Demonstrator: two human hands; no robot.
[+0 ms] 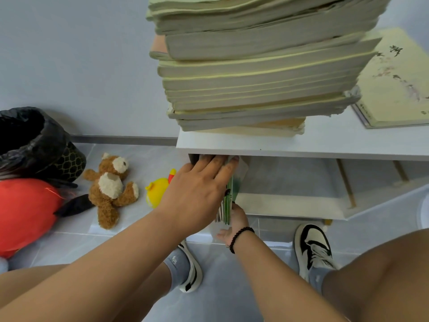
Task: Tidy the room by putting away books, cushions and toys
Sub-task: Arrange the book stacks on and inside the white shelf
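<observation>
Fingers: those of the left hand (199,189) lie straight and a little spread, flat against the side of the upright books (228,201) under the shelf's top board; the fingertips (234,160) reach up to the board's underside. The right hand (234,223) sits below, at the near bottom edge of the same books, and whether its fingers curl round them I cannot tell, since the books hide them.
Bin: a black-lined bin (34,145) stands on the floor by the wall at far left, well apart from the shelf.
Red cushion: a red cushion (25,210) lies on the floor in front of the bin, not yet put away.
Teddy bear: a teddy bear (110,187) lies on its back on the floor, between the cushion and the shelf.
Yellow toy: a yellow toy (157,189) lies on the floor just beside the left wrist, partly hidden by it.
Books in hand: thin, green-edged, standing on end at the left end of the lower shelf (290,201), near its front edge.
Book stack: a tall stack (255,73) sits at the left front corner of the top board, its layers uneven and overhanging.
Loose book: a pale book (394,84) lies flat on the top board to the right of the stack.
Risk, shelf: with space open to their right, the thin books would likely tip or fan out once the hands let go.
Risk, stack: a knock on the top board from a rising hand could shift the stack off its corner.
Risk, floor: the toys close to the feet could be stepped on.
</observation>
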